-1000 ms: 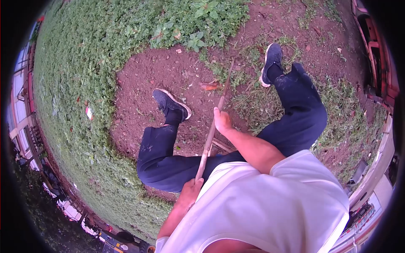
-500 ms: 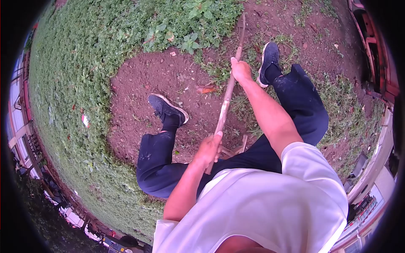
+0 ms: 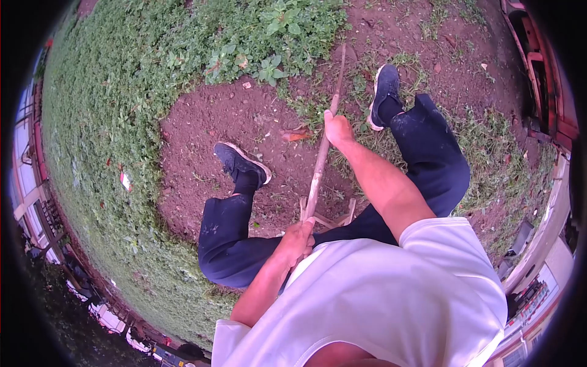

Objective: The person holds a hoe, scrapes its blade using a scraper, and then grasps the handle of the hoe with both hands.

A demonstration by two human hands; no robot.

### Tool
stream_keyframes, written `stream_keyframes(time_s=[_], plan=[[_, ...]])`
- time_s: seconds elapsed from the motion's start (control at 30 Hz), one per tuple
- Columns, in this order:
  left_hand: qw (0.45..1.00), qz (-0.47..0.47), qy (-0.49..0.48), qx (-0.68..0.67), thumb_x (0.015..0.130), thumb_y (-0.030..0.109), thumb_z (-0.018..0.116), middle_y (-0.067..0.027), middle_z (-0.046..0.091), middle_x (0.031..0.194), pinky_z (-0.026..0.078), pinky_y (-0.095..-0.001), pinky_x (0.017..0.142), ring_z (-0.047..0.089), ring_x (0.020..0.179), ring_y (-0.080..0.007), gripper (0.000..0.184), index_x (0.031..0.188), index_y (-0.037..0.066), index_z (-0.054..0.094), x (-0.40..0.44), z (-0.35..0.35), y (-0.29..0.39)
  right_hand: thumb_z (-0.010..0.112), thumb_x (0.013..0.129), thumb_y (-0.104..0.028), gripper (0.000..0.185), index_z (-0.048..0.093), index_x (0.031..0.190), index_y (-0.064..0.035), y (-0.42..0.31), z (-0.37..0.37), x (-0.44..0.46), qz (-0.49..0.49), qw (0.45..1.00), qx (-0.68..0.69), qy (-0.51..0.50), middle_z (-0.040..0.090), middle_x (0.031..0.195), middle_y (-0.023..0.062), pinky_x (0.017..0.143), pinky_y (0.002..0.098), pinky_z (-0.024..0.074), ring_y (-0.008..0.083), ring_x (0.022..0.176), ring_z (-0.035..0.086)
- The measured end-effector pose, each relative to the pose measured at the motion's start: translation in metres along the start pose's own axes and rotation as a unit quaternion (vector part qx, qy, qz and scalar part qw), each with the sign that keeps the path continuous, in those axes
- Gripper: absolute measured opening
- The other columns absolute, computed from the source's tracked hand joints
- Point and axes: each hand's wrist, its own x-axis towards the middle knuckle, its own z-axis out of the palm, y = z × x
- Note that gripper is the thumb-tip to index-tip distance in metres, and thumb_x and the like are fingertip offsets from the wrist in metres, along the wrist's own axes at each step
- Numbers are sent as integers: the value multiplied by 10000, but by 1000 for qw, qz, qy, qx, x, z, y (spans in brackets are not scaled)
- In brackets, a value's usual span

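Note:
A long wooden-handled tool (image 3: 318, 174) slants away from my lap toward the edge of the weeds. Its far end narrows to a thin, dark shank, and I cannot make out a blade. My left hand (image 3: 296, 242) wraps around the near end of the handle, close to my waist. Farther up, my right hand (image 3: 338, 129) is closed around the handle with the thumb along it. The thin tip lies near bare soil beside the green plants (image 3: 269, 70). The handle's near end is hidden by my left hand and shirt.
Wooden legs, perhaps of a low stool (image 3: 333, 220), show between my thighs. My dark shoes (image 3: 241, 162) rest apart on brown soil (image 3: 211, 134). Dense low weeds (image 3: 122, 202) cover the left. An orange-brown scrap (image 3: 296, 134) lies ahead. A reddish structure (image 3: 553, 92) stands at the right edge.
Both hands and the tool have moved back toward my body. The tool's far tip has come nearer and slightly left. Both hands keep their hold.

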Motion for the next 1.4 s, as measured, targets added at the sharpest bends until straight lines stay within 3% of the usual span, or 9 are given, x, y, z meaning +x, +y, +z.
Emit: stream_keyframes(time_s=[0.27, 0.33, 0.57, 0.6, 0.77, 0.93, 1.0, 1.13, 1.4], plan=[[999, 30, 7, 15, 1057, 482, 536, 55, 399, 603, 270, -287, 415, 323, 457, -71, 431, 817, 129, 474, -15, -2, -19, 456, 995, -549, 657, 748, 940, 38, 17, 6, -20, -5, 998, 41, -46, 712, 941, 301, 892, 528, 509, 453, 981, 700], [970, 65, 84, 219, 1057, 451, 534, 20, 522, 655, 355, -302, 493, 434, 537, -89, 442, 829, 75, 569, -36, -24, -52, 454, 1000, -526, 630, 751, 948, 28, 36, 31, -64, -12, 998, 41, -38, 706, 904, 308, 886, 530, 521, 465, 952, 702], [975, 85, 122, 168, 1059, 442, 545, 19, 534, 662, 369, -297, 479, 457, 535, -77, 439, 914, 34, 620, -43, -41, -71, 441, 989, -567, 687, 728, 891, 49, 48, 40, -83, -25, 994, 89, -56, 688, 890, 328, 896, 545, 496, 485, 954, 686], [978, 89, 114, 152, 1063, 440, 539, 24, 531, 657, 353, -289, 453, 451, 513, -69, 432, 931, 37, 622, -41, -42, -71, 503, 965, -559, 632, 711, 767, 3, 52, 43, -68, -32, 991, 124, -37, 696, 784, 225, 765, 485, 498, 364, 811, 692], [996, 56, 14, 64, 1066, 443, 521, 67, 394, 612, 312, -276, 423, 343, 462, -67, 386, 884, 103, 501, -10, -7, 18, 532, 956, -530, 621, 657, 763, 47, 4, -19, 7, -100, 984, 137, 55, 664, 693, 178, 670, 460, 509, 301, 656, 669], [986, 57, 63, 143, 1063, 420, 525, 17, 520, 679, 414, -287, 532, 481, 585, -85, 408, 926, 40, 583, -23, -25, -38, 460, 979, -572, 663, 726, 872, 26, 31, 28, -37, -34, 993, 95, -69, 703, 832, 281, 870, 530, 503, 440, 920, 707], [973, 79, 109, 187, 1056, 429, 535, -41, 630, 775, 474, -312, 689, 561, 759, -115, 474, 970, -17, 670, -51, -50, -91, 441, 1000, -566, 681, 716, 821, 30, 69, 75, -89, -38, 997, 40, -51, 683, 800, 292, 822, 563, 501, 479, 882, 692], [965, 36, 147, 215, 1059, 401, 552, -45, 637, 778, 484, -328, 695, 566, 765, -124, 441, 961, -13, 668, -71, -50, -80, 437, 1002, -554, 686, 699, 790, 43, 60, 74, -100, -43, 993, 76, -81, 669, 792, 310, 788, 565, 482, 491, 850, 674], [991, 69, 70, 95, 1067, 385, 543, 67, 405, 613, 318, -262, 406, 375, 460, -52, 319, 983, 78, 562, -25, -33, 12, 448, 986, -556, 691, 691, 774, 54, 6, 36, 5, -64, 986, 155, -16, 667, 771, 304, 786, 544, 485, 471, 822, 679]])
